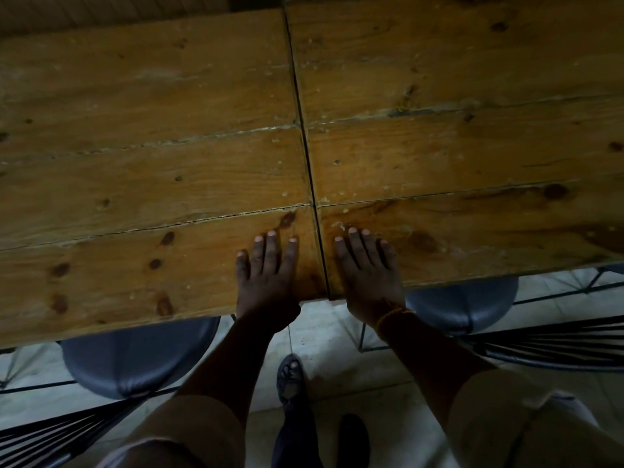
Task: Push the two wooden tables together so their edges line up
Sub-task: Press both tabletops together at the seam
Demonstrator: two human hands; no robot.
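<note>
Two plank-topped wooden tables stand side by side, the left table [135,163] and the right table [456,130], with only a thin dark seam [305,157] between them. At the near edge the two fronts meet almost level; at the far end the right table reaches further than the left. My left hand [266,275] lies flat, fingers spread, on the left table's near corner, just left of the seam. My right hand [368,268] lies flat on the right table's near corner, just right of the seam. Neither hand holds anything.
Round grey seats of wire-frame chairs sit tucked under the near edges, one on the left [135,359] and one on the right [462,305]. Black corded chair backs flank my legs at both sides. Pale tiled floor [337,349] and my sandalled foot [290,376] show below.
</note>
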